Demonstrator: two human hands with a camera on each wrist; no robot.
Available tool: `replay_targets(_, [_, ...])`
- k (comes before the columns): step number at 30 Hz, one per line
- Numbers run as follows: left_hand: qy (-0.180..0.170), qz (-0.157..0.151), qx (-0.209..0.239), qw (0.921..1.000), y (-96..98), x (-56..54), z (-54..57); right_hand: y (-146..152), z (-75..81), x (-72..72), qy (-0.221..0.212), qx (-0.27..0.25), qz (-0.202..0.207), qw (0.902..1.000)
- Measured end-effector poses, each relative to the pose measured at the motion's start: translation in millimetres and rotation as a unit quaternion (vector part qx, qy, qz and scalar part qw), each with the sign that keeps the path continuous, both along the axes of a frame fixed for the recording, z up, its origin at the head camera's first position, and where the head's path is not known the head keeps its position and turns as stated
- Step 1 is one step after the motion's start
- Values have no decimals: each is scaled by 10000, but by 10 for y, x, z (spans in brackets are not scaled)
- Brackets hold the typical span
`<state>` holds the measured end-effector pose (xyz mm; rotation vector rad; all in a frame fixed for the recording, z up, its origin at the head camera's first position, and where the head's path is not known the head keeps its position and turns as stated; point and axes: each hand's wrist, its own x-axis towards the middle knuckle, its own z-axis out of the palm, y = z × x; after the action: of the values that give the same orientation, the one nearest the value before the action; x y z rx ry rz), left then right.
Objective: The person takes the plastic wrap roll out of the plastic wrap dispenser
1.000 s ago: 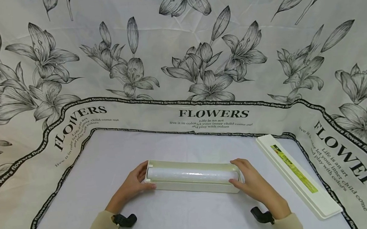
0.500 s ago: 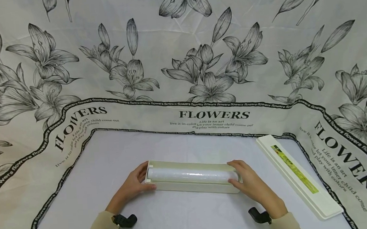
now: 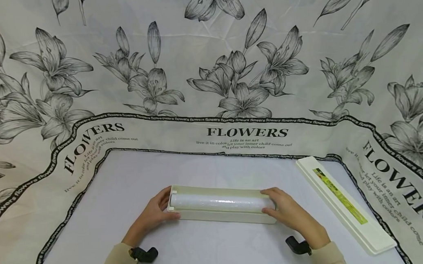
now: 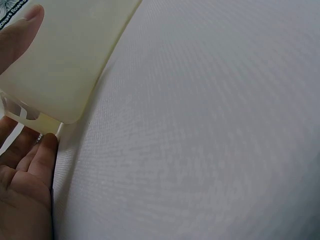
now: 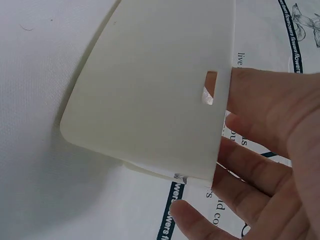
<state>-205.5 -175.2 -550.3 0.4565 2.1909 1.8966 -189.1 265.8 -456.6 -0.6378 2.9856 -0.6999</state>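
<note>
Gripping the lidless cling-film box by its left end with the left hand, pressing the thumb on the front wall; curling the right hand round the other end, hooking the thumb over the front rim. Not clearly showing any contact of that thumb with the film roll lying lengthwise inside. Resting the box mid-way across the bench, well short of the far edge. Probably best holding both ends evenly, sparing the film any denting. Leaving the long lid slanting along the right edge.

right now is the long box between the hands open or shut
Open: the roll shows inside the box, and a white lid lies apart.
</note>
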Motion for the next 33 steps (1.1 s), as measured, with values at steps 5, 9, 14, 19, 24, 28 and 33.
replay_targets(5, [30, 10, -24, 10000, 3, -5, -14, -22, 20, -37, -332, 130, -43, 9994])
replay_targets(9, [30, 39, -84, 10000, 3, -6, -13, -45, 39, -61, -530, 160, -24, 9985])
replay_targets(14, [-22, 41, -63, 10000, 10, 2, -1, -61, 19, -87, -560, 152, 142, 9982])
replay_targets(19, [-7, 35, -37, 10000, 12, 10, 3, -59, -15, -110, -614, 26, 312, 9976])
replay_targets(24, [17, 53, -35, 10000, 9, 20, 1, -55, -35, -120, -719, -48, 386, 9967])
replay_targets(28, [73, -22, 67, 9999, 5, 18, 8, -57, -34, -136, -723, -26, 471, 9963])
replay_targets(33, [247, -154, 286, 9992, -7, 19, 35, -74, -27, -166, -674, 74, 543, 9962])
